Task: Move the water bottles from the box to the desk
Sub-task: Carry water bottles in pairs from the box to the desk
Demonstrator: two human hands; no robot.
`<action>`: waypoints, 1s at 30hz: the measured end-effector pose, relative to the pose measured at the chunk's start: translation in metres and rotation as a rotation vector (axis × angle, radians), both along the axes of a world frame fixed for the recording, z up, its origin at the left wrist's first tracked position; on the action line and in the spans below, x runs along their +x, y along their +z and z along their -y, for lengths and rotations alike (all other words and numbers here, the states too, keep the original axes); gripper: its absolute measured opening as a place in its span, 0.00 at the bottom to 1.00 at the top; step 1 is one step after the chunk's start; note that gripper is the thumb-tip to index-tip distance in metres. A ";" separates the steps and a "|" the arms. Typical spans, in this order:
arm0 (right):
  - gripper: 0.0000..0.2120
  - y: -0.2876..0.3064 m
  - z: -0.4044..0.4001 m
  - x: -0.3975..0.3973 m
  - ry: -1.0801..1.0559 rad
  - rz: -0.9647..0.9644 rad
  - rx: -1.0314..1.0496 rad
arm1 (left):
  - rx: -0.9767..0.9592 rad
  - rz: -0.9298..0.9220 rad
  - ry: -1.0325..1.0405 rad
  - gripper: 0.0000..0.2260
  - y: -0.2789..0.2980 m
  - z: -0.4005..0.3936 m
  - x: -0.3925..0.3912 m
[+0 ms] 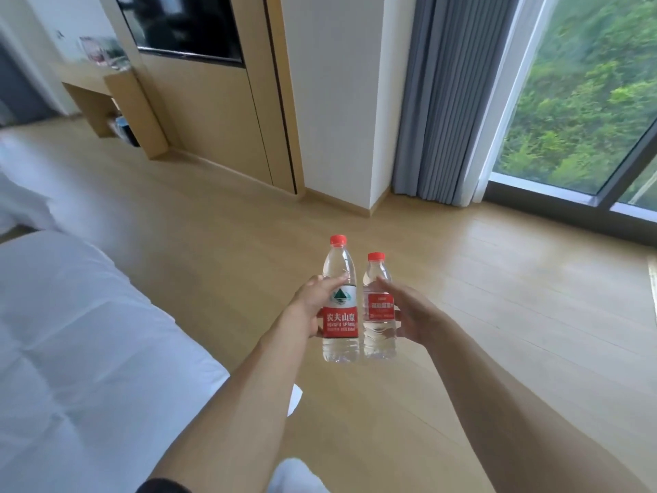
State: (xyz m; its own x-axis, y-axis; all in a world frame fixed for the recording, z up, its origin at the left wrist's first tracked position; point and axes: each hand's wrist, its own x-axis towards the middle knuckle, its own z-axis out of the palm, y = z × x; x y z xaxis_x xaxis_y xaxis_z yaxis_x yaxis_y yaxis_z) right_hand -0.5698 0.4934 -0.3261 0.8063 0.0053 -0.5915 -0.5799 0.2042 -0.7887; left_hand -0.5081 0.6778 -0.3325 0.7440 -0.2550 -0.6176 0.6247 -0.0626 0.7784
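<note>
Two full, upright bottles are carried above the floor, the taller bottle (340, 307) in left-hand fingers (332, 282), the shorter bottle (379, 311) w/ right-hand fingers (385, 283) closed at the label; probably heavy, slippery plastic.

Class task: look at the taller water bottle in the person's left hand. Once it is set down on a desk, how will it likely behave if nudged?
The taller water bottle looks nearly full, so it is probably heavy for its size. It is tall and narrow, so a nudge near the red cap could tip it. Being round, it would likely roll once down. The left hand holds it upright.
</note>
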 end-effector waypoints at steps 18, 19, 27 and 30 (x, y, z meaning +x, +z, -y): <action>0.22 -0.025 0.094 0.193 -0.099 -0.060 -0.088 | -0.079 -0.124 -0.119 0.15 -0.019 0.096 0.206; 0.21 -0.021 0.099 0.211 -0.114 -0.052 -0.091 | -0.087 -0.122 -0.139 0.15 -0.015 0.102 0.225; 0.17 -0.012 0.104 0.340 -0.174 -0.032 -0.102 | -0.082 -0.101 -0.251 0.20 -0.005 0.118 0.359; 0.17 -0.014 0.102 0.378 -0.171 -0.037 -0.101 | -0.114 -0.087 -0.250 0.24 -0.001 0.116 0.395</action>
State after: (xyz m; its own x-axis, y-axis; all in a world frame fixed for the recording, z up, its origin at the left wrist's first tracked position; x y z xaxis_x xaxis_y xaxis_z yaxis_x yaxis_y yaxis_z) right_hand -0.1919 0.3912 -0.3401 0.7683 -0.1907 -0.6110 -0.5721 0.2234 -0.7892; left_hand -0.1127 0.5618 -0.3332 0.5947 -0.4949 -0.6335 0.6660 -0.1381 0.7331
